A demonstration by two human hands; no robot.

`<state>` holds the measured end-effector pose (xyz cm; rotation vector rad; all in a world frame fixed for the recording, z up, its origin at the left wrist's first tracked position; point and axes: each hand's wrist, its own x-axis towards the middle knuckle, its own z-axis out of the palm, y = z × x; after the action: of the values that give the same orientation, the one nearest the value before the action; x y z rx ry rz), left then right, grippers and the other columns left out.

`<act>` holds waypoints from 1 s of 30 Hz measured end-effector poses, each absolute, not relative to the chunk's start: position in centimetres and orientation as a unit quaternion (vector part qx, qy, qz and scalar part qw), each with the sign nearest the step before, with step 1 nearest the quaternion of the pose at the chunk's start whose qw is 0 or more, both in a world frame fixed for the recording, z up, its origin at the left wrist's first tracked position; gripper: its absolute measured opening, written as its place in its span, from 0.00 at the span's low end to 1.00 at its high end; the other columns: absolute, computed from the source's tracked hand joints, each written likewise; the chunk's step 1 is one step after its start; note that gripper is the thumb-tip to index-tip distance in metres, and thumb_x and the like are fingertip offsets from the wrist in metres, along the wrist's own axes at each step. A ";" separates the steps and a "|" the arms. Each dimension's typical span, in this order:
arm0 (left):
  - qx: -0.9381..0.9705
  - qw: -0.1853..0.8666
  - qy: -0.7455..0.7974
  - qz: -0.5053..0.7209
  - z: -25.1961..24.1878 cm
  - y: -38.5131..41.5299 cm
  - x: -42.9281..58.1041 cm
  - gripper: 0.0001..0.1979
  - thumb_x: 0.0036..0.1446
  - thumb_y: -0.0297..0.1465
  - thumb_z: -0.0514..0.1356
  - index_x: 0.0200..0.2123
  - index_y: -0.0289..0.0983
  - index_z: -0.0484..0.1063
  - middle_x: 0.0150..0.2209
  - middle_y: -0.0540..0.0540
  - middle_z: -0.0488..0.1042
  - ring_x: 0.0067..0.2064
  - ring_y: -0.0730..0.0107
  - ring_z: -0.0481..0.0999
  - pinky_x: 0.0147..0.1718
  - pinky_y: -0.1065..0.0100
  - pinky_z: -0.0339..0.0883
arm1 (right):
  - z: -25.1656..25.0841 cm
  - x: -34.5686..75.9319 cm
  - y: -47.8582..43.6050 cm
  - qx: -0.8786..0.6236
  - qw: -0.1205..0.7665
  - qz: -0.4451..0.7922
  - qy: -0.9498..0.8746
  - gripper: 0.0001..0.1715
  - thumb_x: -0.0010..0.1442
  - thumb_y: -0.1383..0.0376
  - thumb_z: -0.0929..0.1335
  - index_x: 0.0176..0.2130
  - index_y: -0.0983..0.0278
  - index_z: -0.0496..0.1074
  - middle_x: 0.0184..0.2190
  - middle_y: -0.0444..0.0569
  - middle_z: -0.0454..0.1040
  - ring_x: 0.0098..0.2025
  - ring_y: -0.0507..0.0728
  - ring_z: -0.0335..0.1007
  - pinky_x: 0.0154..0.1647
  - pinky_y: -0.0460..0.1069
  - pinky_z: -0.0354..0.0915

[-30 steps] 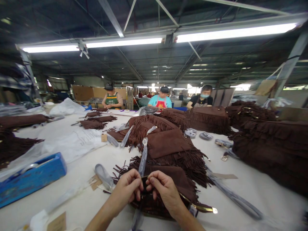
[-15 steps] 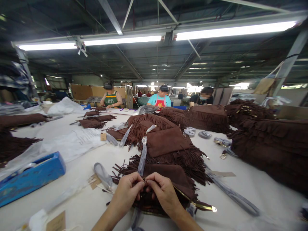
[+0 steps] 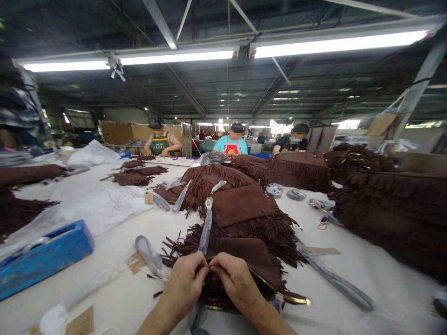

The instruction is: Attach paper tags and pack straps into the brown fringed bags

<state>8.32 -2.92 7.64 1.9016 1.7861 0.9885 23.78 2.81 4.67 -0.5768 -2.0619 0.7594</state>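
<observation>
A dark brown fringed bag [image 3: 244, 251] lies in front of me, its gold-zippered mouth gaping towards me. At the rim of that opening, my left hand [image 3: 190, 279] and my right hand [image 3: 232, 279] meet with thumbs and index fingers pinched together. What the fingertips grip is hidden or too small to make out. A strap wrapped in grey plastic [image 3: 206, 225] runs up from the bag just beyond my fingers. To the right, a gold zipper end [image 3: 303, 300] sticks out past the bag's corner.
More brown fringed bags [image 3: 240, 204] are heaped behind, with a large stack [image 3: 394, 214] at right. A blue tape dispenser [image 3: 49, 256] stands at left. Wrapped straps [image 3: 338, 279], cardboard tags [image 3: 82, 321] and white plastic bags [image 3: 94, 209] lie on the white table. Several people work across it.
Both hands stay pinched at the bag's opening, with only a slight shift of the fingers. The whole view has drifted slightly. A co-worker's arms at the far left have moved apart.
</observation>
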 end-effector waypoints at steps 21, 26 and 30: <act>0.728 0.075 0.655 0.188 6.3 -3.0 9.2 0.10 0.61 0.26 0.49 0.32 0.38 0.70 0.33 0.42 0.77 0.37 0.59 0.76 0.34 0.65 0.60 | 4.4 24.5 2.9 -0.275 0.338 0.301 -0.848 0.12 0.63 0.70 0.62 0.29 0.62 0.71 0.24 0.42 0.73 0.27 0.53 0.69 0.30 0.44 0.60; 0.729 0.144 0.611 0.271 7.0 -2.4 7.8 0.09 0.58 0.26 0.52 0.29 0.38 0.71 0.32 0.45 0.77 0.36 0.62 0.75 0.36 0.67 0.62 | 4.7 23.6 0.4 -0.344 0.321 0.107 -0.876 0.15 0.64 0.70 0.60 0.45 0.64 0.73 0.40 0.55 0.78 0.35 0.60 0.74 0.33 0.49 0.67; 0.703 0.139 0.590 0.373 8.9 -2.7 6.0 0.07 0.52 0.26 0.55 0.36 0.38 0.69 0.37 0.47 0.74 0.38 0.64 0.72 0.40 0.67 0.63 | 3.8 24.5 -4.7 -0.270 0.266 0.042 -0.924 0.19 0.64 0.66 0.63 0.54 0.58 0.68 0.46 0.54 0.76 0.38 0.62 0.74 0.33 0.51 0.69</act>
<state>5.97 -2.73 8.91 2.0323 1.7055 1.0775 24.51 -4.73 3.82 -0.7299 -2.4966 0.1135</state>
